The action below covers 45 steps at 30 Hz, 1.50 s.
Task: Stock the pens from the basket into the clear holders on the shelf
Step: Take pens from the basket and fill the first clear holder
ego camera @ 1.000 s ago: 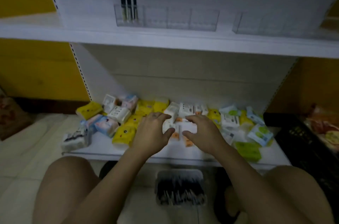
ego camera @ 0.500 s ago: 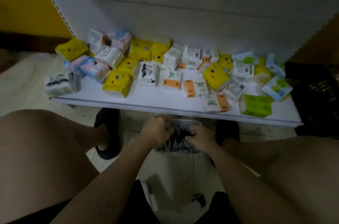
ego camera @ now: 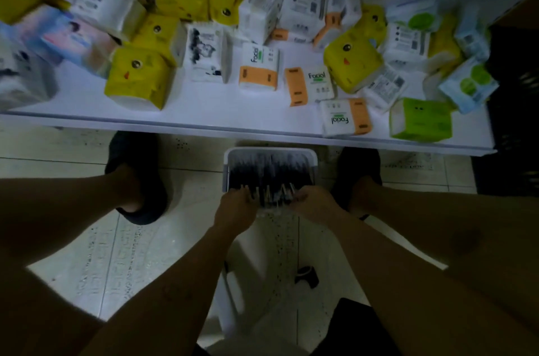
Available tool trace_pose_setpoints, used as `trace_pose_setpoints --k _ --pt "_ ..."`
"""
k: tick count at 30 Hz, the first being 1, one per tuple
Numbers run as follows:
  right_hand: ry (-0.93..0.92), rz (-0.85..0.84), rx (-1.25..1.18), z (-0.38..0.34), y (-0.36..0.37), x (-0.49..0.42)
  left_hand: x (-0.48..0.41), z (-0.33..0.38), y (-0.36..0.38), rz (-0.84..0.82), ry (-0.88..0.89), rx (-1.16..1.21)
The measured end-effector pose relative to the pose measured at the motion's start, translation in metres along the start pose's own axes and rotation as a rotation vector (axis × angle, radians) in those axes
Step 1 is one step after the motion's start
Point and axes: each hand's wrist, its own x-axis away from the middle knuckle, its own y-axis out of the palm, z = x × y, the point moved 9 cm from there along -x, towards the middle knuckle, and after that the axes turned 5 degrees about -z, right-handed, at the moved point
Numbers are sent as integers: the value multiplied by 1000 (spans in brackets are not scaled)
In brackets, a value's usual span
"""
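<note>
A white basket (ego camera: 226,172) is sitting on the tiled floor (ego camera: 87,253), between the person's two dark shoes (ego camera: 134,177), and it is holding a dense layer of dark pens (ego camera: 269,172) lying lengthwise, running from 6 to 12 o'clock. Both hands are reaching into its near edge. The left hand (ego camera: 236,208) is working at the basket's 7 o'clock corner and the right hand (ego camera: 316,205) at its 5 o'clock corner. The fingers of each hand are curling inward around the near ends of the pens and gripping a bunch between them; motion blur is hiding how many pens they are taking.

Directly at 12 o'clock from the basket, a low white shelf (ego camera: 204,110) is jutting out over the floor. Soft tissue packs are lying scattered across it. Yellow packs (ego camera: 137,80) are crowding its 10 o'clock part, orange-and-white packs (ego camera: 258,71) marked "Facial" are lying near the middle, and a green pack (ego camera: 420,119) is sitting toward 2 o'clock near the front edge. A black crate (ego camera: 513,99) is standing at the shelf's 3 o'clock end. A small black object (ego camera: 306,277), too dim to identify, is lying on the floor at 6 o'clock from the basket.
</note>
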Motion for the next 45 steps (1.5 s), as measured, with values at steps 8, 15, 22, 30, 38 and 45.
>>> trace_pose_setpoints --k 8,15,22,30,38,45 --pt "5 131 -95 -1 -8 -41 -21 -5 11 -104 -90 -90" --pt "-104 83 44 -15 24 -66 -16 -4 18 -124 -131 -218" --pt "-27 40 -53 -8 29 -75 -34 -6 11 -143 -85 -79" --pt "44 158 -159 6 16 -77 -22 -27 -10 119 -130 329" --pt "75 246 -330 16 3 -58 -10 -25 -12 81 -172 607" --pt "-154 246 -252 -32 -6 -22 17 8 -31 43 -69 669"
